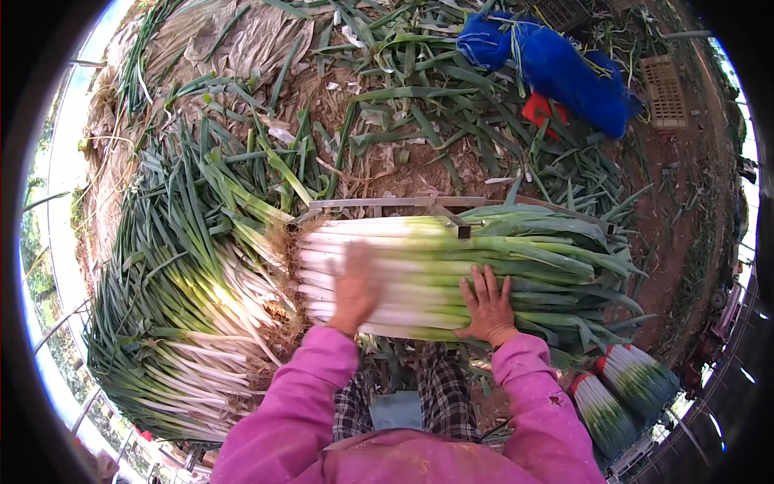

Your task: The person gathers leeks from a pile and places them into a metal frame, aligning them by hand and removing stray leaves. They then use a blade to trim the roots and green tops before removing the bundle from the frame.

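A thick row of long green onions (403, 278) lies side by side in front of me, white stems and roots to the left, green leaves to the right. My right hand (488, 305) rests flat on their green part, fingers spread, gripping nothing. Over the white stems is my left hand (355, 284), smeared by motion, so its finger position is unclear. Along the row's far side runs a metal frame (387, 203), with a short bar (461, 226) reaching over the stems. To the left, a large heap of loose green onions (193, 323) has its roots toward the row.
Two tied bundles of green onions (641, 383) stand at the lower right. Cut leaves (451, 105) litter the soil beyond the frame. A blue mesh bag (556, 73), a red item (542, 111) and a tan plastic crate (664, 90) lie at the far right.
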The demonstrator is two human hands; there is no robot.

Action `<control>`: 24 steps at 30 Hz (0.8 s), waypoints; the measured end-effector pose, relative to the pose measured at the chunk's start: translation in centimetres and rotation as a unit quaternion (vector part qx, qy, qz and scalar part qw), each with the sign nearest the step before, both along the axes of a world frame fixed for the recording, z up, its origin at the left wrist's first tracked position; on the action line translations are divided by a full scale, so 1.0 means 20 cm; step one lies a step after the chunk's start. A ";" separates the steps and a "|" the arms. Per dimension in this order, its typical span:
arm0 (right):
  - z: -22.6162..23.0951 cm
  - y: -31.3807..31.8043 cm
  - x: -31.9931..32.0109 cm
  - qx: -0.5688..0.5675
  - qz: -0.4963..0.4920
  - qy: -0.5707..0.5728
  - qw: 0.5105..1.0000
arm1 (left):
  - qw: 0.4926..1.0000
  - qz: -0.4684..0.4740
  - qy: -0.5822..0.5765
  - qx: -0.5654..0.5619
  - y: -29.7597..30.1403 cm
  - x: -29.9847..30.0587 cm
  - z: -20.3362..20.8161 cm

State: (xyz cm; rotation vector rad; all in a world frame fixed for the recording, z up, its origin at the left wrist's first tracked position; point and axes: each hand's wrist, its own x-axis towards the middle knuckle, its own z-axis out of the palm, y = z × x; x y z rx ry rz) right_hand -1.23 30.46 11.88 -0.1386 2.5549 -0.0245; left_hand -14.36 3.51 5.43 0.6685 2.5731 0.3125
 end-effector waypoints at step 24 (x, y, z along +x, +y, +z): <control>-0.02 0.03 0.00 -0.018 0.054 0.081 0.995 | 0.990 0.021 0.081 0.112 0.59 0.26 -0.06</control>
